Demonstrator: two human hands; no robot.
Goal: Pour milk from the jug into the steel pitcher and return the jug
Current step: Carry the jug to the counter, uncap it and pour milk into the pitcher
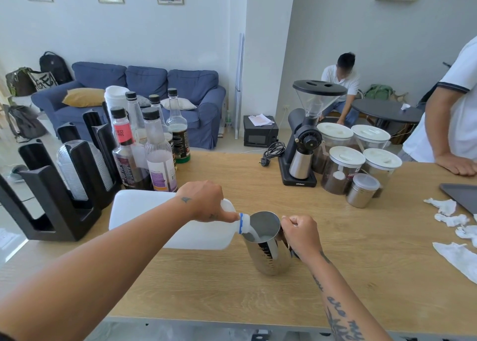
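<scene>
Sideways, jug (144, 211) sits under left fingers (227, 215), neck over steel pitcher (268, 259).

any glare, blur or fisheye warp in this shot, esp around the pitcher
Head view: wide-angle warp leans the cup holder outward at left; the light is soft and even, with only faint shadows on the table; the steel pitcher shows dark reflections on its wall, no blown-out glare; the jug and pitcher look sharp.
</scene>
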